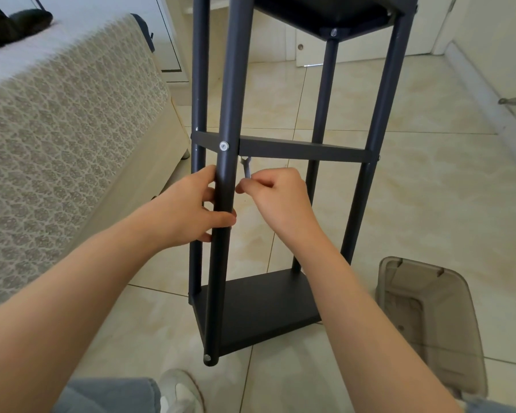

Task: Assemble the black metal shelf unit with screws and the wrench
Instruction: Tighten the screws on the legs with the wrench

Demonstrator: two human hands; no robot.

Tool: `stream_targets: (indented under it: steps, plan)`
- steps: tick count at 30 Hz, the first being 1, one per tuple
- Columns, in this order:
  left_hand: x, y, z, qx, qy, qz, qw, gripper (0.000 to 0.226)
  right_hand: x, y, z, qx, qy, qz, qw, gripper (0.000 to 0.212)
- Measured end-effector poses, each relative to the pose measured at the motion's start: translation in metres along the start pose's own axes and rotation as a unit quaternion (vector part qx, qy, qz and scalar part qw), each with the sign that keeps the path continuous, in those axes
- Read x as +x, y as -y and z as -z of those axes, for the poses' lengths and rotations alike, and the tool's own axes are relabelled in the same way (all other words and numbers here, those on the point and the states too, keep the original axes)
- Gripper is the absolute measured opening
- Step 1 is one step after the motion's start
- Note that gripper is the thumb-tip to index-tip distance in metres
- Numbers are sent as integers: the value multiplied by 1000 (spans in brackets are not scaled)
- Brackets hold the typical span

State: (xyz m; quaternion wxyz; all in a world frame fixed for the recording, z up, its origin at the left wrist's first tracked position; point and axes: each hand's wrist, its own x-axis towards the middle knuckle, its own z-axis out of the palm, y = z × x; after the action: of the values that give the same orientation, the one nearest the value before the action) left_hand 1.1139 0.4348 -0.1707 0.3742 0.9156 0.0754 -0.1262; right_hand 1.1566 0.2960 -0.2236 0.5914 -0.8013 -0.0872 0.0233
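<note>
A knee in jeans (108, 394) and a pale shoe (181, 389) sit at the bottom edge. Above them the left hand (188, 210) wraps its fingers round the front post (225, 99) of the black shelf unit (259, 308), which stands on the tiled floor (414, 189). The right hand (277, 198) pinches a small wrench (246, 168), whose head is under the crossbar (304, 150), partly hidden by that post. A smoky plastic bin (429, 323) stands to the right, a bed (57, 129) to the left.
</note>
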Motion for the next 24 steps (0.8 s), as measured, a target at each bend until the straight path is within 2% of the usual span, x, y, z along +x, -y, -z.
stream_targets:
  steps: [11, 24]
  plan:
    - [1, -1, -3, -5, 1, 3, 1000, 60, 5, 3, -3, -28, -43, 60, 997, 29]
    - [1, -4, -3, -1, 0, 3, 1000, 60, 25, -25, -44, 8, -210, 194, 958, 18]
